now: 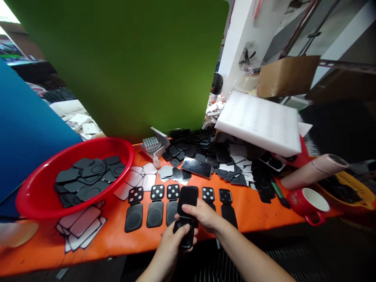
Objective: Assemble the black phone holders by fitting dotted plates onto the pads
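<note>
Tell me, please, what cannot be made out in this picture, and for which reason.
All in the head view:
Back of the black folding piece: turned away, the left hand around its lower part.
Lower pad of the nearby dotted piece: partly behind the right hand.
Middle of the floor of the red basin: under heaped black pieces.
Marking on the red mug: too small, blurred.
Pale rounded thing: blurred, cut off by the left edge.

My left hand (178, 238) gripping low, left thumb (184, 230) on top, fingertips (195, 232) curled round from beneath; my right hand (205, 215) gripping just above, right thumb (188, 209) laid over top, pointing left; left forearm (157, 264) bare, slanting up from below; right forearm (245, 247) bare too, longer in view, angled in from lower right
</note>
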`<move>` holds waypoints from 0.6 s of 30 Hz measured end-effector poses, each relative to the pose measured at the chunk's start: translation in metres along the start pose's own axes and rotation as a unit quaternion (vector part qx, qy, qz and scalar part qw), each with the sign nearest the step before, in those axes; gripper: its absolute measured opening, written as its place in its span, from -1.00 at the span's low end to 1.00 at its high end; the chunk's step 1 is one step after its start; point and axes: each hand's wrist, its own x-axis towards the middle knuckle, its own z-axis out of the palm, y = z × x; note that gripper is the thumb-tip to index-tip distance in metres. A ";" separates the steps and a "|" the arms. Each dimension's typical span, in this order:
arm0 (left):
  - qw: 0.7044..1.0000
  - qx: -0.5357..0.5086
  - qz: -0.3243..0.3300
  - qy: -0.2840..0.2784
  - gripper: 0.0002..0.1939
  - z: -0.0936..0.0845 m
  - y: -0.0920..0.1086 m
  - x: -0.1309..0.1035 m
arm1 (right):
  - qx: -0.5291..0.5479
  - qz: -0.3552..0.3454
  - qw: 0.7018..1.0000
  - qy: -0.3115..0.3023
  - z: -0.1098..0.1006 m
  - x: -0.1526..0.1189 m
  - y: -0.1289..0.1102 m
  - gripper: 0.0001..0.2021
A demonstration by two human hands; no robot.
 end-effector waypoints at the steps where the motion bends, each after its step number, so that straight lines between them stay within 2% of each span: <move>1: 1.000 -0.005 0.001 -0.004 -0.68 -0.001 -0.001 0.000 | -0.001 0.003 1.000 -0.003 0.000 0.000 0.000 -0.60; 4: 0.999 -0.008 0.002 -0.032 -0.65 -0.009 -0.006 0.000 | -0.006 0.011 1.000 -0.023 0.000 -0.001 0.001 -0.56; 7: 0.997 0.035 0.045 -0.055 -0.68 -0.022 -0.013 0.002 | -0.008 0.026 0.999 -0.046 0.002 -0.003 0.004 -0.55; 11: 0.985 0.124 0.119 0.010 -0.67 -0.039 -0.017 -0.002 | -0.013 0.026 0.998 -0.056 0.005 -0.003 0.013 -0.62; 15: 0.970 0.147 0.169 0.098 -0.64 -0.050 -0.017 -0.011 | -0.016 0.024 0.998 -0.048 0.009 0.002 0.022 -0.67; 18: 0.971 0.135 0.171 0.099 -0.64 -0.056 -0.020 -0.011 | 0.002 0.026 0.999 -0.028 0.011 0.006 0.025 -0.69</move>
